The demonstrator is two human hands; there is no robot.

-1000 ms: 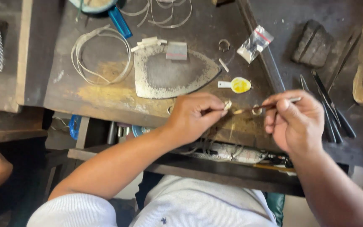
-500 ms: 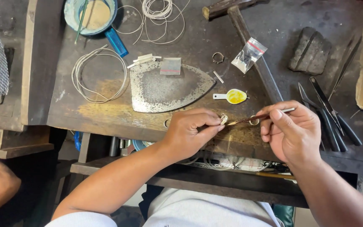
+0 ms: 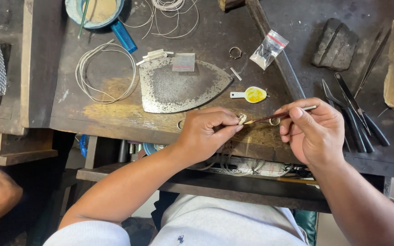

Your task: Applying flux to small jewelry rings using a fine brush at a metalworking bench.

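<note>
1. Left hand: fingertips pressed together, pinching a small pale metal jewellery piece between thumb and forefinger. It sits just above the front edge of the dark, scarred wooden bench, roughly mid-width.
2. Right hand: closed in a pen grip on a thin reddish-brown brush-like stick with a pale tip. The tip touches or nearly touches the piece; can't tell which.
3. Handling, piece: judged very light, rigid, small enough to slip or ping away. Pinch on its sides and leave the face toward the stick exposed. Fine detail is too small to read, so assume it's delicate.
4. Handling, stick: light, slender, likely a little flexible. Hold mid-shaft as now; heel of the hand looks braced near the bench's front edge.
5. A small metal ring lies on the bench just under the stick, beside the right hand's fingers.
6. Behind the hands: a flat iron-shaped grey steel plate, a small white spoon holding yellow paste, and a coil of white wire toward the left.
7. Right edge area: dark tweezers and pliers, well clear of the piece.
</note>
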